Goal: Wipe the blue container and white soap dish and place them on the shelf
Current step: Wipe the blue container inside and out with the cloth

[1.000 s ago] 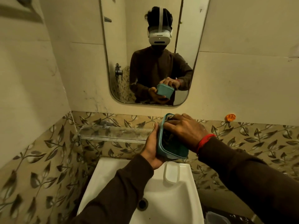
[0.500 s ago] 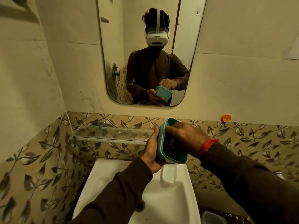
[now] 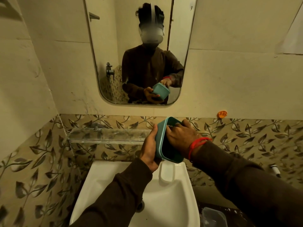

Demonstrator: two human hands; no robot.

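The blue container is tipped on its side above the sink, its opening facing right. My left hand grips its outer left wall and bottom. My right hand, with a red thread at the wrist, has its fingers curled inside the opening against the inner wall; what they press there is hidden. The white soap dish rests on the sink's back rim, just below the container. The glass shelf runs along the wall to the left of my hands and is bare.
A white sink lies below my arms. The mirror above shows a person holding the container. An orange hook sticks to the wall at right. A clear plastic lid lies at the lower right on a dark surface.
The container has turned more upright on its side, and my right hand's fingers have pushed deeper into it. Both hands stay over the sink.
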